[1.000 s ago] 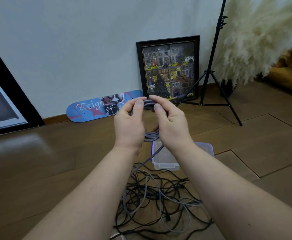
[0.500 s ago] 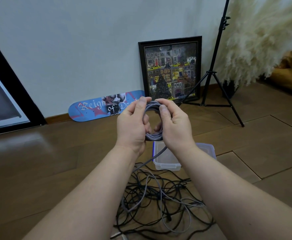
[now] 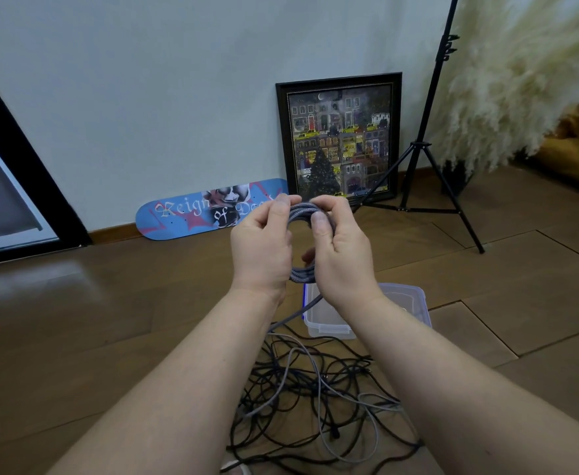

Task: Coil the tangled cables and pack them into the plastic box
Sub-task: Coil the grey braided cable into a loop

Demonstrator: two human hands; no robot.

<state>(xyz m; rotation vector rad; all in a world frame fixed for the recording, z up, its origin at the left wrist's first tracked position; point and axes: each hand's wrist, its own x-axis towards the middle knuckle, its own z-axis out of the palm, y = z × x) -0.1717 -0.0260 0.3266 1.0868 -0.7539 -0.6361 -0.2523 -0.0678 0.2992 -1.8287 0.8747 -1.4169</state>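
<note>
Head view, both hands (image 3: 302, 248) pinching grey cable coil (image 3: 303, 214), clear plastic box (image 3: 404, 299) below, contents unclear

Coil (image 3: 302, 214) held between left hand (image 3: 262, 250) and right hand (image 3: 341, 257), above plastic box (image 3: 404, 305) on floor (image 3: 109, 320); tangled cables (image 3: 315, 399) lie near of box; skateboard deck (image 3: 209, 210), framed picture (image 3: 341, 138) against far wall; tripod (image 3: 432, 132) right of picture.
</note>
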